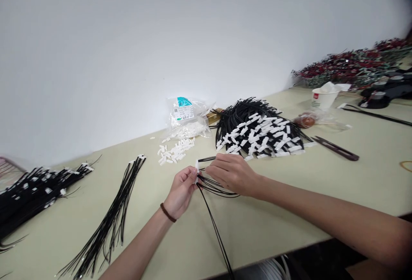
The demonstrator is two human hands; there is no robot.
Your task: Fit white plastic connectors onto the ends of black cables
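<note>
Over the front of the table, my left hand (183,185) pinches a white plastic connector (197,167) held upright. Several thin black wires (215,188) run out of the connector to the right, and a few hang down past the table's front edge. Just right of the connector, my right hand (233,173) is closed on the black wires, its fingertips close to the connector face. Behind my right hand lies a big coiled heap of black wires with white connectors (260,132). Loose small white connectors (175,151) are scattered behind my left hand.
A clear plastic bag (186,119) stands by the wall. Bundled black wires (112,215) and a larger pile (38,190) lie left. Dark tweezers (336,148), a paper cup (323,97), a bagged brown round item (305,120) and red-green wiring (350,67) are right.
</note>
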